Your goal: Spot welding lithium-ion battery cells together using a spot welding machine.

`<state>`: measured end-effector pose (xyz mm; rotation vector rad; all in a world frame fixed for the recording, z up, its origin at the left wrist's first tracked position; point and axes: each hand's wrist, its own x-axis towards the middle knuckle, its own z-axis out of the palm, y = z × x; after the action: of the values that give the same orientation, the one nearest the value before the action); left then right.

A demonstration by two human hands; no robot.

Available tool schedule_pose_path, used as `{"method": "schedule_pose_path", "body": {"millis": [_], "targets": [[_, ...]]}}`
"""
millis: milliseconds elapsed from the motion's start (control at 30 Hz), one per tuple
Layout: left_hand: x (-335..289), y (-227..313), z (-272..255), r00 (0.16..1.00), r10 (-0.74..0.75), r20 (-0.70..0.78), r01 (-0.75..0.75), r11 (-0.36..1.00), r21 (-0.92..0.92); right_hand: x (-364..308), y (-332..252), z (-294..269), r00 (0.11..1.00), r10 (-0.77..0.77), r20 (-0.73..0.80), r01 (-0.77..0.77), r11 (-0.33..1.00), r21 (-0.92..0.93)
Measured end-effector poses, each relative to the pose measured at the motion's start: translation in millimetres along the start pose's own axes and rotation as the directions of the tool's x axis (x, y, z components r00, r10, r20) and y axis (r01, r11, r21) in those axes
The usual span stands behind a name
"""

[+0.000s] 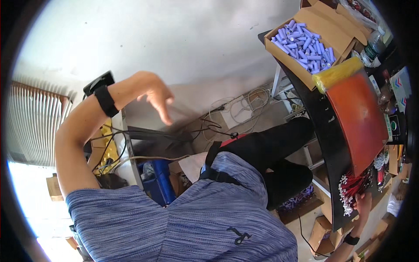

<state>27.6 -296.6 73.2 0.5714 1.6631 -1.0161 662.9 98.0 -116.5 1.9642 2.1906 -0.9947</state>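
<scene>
Status: the wires (pixel 352 185) lie bunched on the table (pixel 315 115), white ends (pixel 345 205) fanned loosely; they appear sorted no further than this. Remaining work cannot be determined from this view. Right hand (pixel 362 206): fingers at the near side of the wires, apparently touching; finger closure and hold cannot be told. Mat (pixel 358 124): just past the wires from this hand. Left hand (pixel 156 97): raised, well apart, fingers loosely parted, holding nothing.

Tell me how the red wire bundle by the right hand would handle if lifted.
The red wire bundle would likely flop, as its strands are thin and fanned out. Its white ends might snag, crowded together as they are.
</scene>
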Motion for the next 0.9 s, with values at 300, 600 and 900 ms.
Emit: {"method": "schedule_pose_path", "body": {"millis": [300,600,900], "targets": [[29.6,14.3,127.7,0.799,0.559,0.223,-0.38,0.756,-0.533,1.3,-3.2,-1.1,0.989,-0.139,0.059,0.146,0.98,-0.135],[22.2,-99.0,133.9,0.973,-0.197,0.118,0.228,0.891,-0.392,6.3,0.9,-1.0,0.988,-0.131,0.086,0.137,0.988,-0.069],[-327.6,-203.7,-77.8,0.303,-0.573,-0.762,-0.087,0.779,-0.621,2.0,-14.1,-25.9,0.996,-0.089,0.031,0.092,0.988,-0.123]]}}
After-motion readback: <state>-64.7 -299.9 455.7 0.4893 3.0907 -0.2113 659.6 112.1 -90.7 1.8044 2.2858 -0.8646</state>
